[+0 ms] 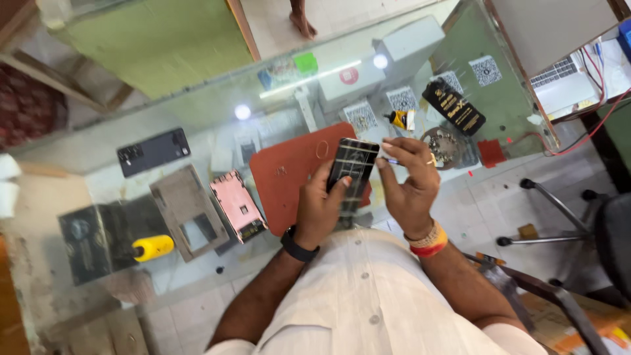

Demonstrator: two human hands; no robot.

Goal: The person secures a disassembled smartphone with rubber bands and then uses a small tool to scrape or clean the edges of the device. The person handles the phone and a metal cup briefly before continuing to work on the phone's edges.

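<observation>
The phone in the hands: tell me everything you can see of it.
The phone is a dark, glossy rectangular slab, with pale bands of reflection across its face. It is held up above the red-brown mat on the glass counter, tilted slightly. The left hand grips its lower part, thumb across the face; the right hand pinches its upper right edge. Whether it is switched on cannot be told.

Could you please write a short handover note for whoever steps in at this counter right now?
Left hand: grips a dark phone from below, held above the red work mat.
Right hand: holds a small thin tool at the phone's upper edge.
On the glass counter: a pink phone frame, a grey frame, a yellow-handled tool, another dark phone, a small yellow bottle.
Done: phone picked up, tool applied.
Left: cannot tell; the phone looks unopened.
</observation>
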